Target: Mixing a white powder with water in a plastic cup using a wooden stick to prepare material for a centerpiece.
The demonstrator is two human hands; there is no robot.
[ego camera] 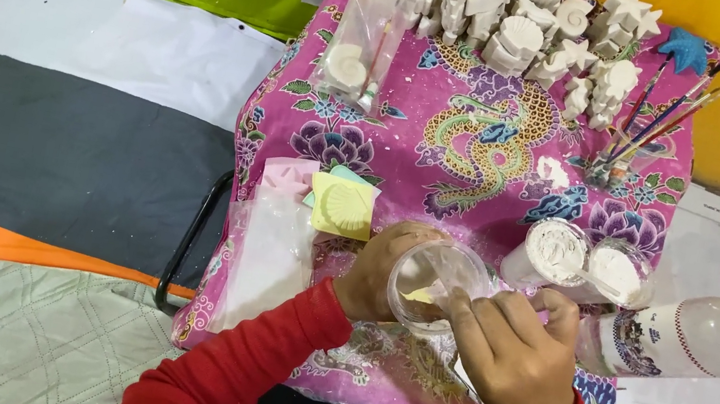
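Left hand (379,274) wrapped around the side of a clear plastic cup (440,280), tilted, mouth toward camera, held over the near edge of the pink patterned cloth (488,146) covering the tabletop. Right hand (515,358) curled, fingers (468,315) pressed on the cup's rim and dipping inside; both sleeves red. Just left of the cup: yellow shell mould (344,207) on a pale sheet. Right of the cup: two open tubs of white powder (581,261), then a clear plastic bottle (700,341) lying on its side, white cap, white label with red-blue print. Far from the cup at the cloth's back edge: rows of white plaster figures (520,23), a clear bag (358,44) holding one, and a jar of paintbrushes (636,147).
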